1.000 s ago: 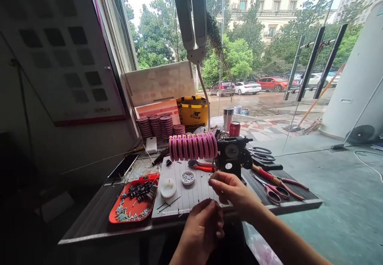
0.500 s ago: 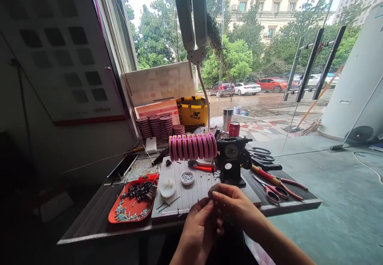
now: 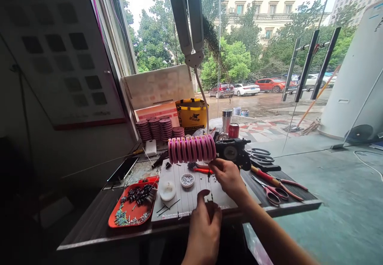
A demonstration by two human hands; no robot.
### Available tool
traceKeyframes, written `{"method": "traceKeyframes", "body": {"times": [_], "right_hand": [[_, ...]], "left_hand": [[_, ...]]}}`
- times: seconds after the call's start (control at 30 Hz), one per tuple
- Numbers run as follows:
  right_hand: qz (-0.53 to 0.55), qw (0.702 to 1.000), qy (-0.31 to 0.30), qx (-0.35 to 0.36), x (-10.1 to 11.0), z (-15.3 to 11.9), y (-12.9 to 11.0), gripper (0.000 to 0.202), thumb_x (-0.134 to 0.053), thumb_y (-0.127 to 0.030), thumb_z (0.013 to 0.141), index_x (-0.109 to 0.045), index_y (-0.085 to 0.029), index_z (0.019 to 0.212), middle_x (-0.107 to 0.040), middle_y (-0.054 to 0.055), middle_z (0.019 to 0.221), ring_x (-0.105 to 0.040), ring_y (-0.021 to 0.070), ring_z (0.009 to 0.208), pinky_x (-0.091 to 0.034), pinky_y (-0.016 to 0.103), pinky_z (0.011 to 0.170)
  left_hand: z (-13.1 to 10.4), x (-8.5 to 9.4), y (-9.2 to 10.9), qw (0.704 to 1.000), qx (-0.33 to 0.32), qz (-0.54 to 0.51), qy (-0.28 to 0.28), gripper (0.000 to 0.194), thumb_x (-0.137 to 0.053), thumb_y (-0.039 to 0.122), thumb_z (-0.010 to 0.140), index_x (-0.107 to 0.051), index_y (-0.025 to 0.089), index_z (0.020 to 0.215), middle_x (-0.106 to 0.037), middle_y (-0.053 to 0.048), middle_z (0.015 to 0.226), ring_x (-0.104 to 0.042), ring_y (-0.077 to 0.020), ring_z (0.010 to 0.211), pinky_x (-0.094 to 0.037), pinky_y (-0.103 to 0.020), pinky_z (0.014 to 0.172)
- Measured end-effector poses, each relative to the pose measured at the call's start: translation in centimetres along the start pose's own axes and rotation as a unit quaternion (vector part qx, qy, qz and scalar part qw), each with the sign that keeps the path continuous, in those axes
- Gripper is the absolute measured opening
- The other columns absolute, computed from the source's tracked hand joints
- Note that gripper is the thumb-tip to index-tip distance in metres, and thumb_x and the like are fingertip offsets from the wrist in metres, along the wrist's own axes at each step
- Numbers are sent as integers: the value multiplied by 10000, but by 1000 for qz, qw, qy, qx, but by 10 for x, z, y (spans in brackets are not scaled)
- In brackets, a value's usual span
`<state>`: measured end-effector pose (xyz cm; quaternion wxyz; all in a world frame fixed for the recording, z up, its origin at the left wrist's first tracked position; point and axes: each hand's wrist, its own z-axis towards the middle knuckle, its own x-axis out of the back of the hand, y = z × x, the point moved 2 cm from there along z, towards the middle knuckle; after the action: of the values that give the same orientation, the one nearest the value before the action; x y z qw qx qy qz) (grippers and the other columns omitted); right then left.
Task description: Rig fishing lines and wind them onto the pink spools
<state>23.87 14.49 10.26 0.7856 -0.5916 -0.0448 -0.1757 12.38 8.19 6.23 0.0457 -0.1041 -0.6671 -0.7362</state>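
Note:
My right hand (image 3: 230, 177) is raised to the lower right end of a row of pink ring-shaped spools (image 3: 191, 148), with its thumb and fingers pinched together. Small dark pieces (image 3: 209, 176) hang one above the other between my two hands, seemingly on a thin line too fine to see clearly. Lower down, close to the table's front edge, my left hand (image 3: 205, 225) is curled closed, thumb uppermost; what lies inside its fingers is hidden. The spools sit on a black winding device (image 3: 231, 151) just beyond my right hand.
A white board holds a dish of small white beads (image 3: 187, 180) and a round white lump (image 3: 167, 191). On the left is a red tray (image 3: 112, 219) of small parts; on the right, scissors (image 3: 272, 196) and pliers (image 3: 291, 191). Stacked pink discs (image 3: 154, 129) stand behind.
My hands were together in front of the board. The right has moved up and away to the spools, while the left stays low; dark pieces now show between them.

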Motion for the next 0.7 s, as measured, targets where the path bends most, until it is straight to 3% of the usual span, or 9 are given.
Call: {"method": "traceKeyframes", "body": {"times": [0.1,0.17,0.23,0.37,0.5,0.6,0.7], "right_hand": [[76,996,-52,-20,9,-2,1,257,-524,-406,657,-569,-154,650,-351,-51,458,-280,79,424,-207,228,431],[124,988,-85,-35,16,-3,1,276,-563,-420,625,-570,-143,634,-366,-53,470,-275,66,426,-205,219,424],[165,979,-106,-49,20,-2,2,282,-603,-417,600,-562,-137,604,-381,-54,481,-272,53,426,-203,212,419],[245,955,-146,-80,19,-1,8,286,-644,-409,592,-557,-138,624,-407,-58,476,-320,46,412,-233,202,417],[313,928,-174,-103,10,-6,8,312,-656,-424,608,-545,-145,693,-467,-55,494,-343,30,377,-210,181,388],[345,912,-193,-111,3,-11,5,336,-679,-421,598,-528,-132,677,-572,-2,614,-383,18,381,-210,167,375],[366,902,-200,-109,1,-12,3,340,-679,-422,609,-508,-135,671,-585,0,598,-406,21,369,-222,159,361]], "left_hand": [[5,8,21,992,-60,101,45,274,-486,292,763,-531,163,1000,-609,-89,883,-536,-216,770,-356,-316,713],[14,8,32,994,-85,50,56,248,-510,303,753,-587,161,941,-593,-95,932,-520,-224,823,-341,-313,753],[24,2,38,995,-82,-52,23,237,-551,316,727,-625,154,884,-597,-83,878,-509,-219,837,-330,-303,787],[37,-15,35,982,-48,-176,-37,214,-558,354,715,-619,150,701,-549,-24,670,-472,-154,683,-356,-272,742],[31,-19,22,960,19,-272,-67,279,-558,424,695,-511,157,625,-464,17,584,-428,-107,571,-373,-254,627],[22,-15,19,926,66,-357,-106,299,-563,439,690,-456,166,630,-454,35,509,-442,-90,490,-387,-246,556],[12,-14,13,885,115,-428,-143,292,-627,407,661,-483,154,637,-476,37,441,-442,-73,404,-363,-204,457]]}}
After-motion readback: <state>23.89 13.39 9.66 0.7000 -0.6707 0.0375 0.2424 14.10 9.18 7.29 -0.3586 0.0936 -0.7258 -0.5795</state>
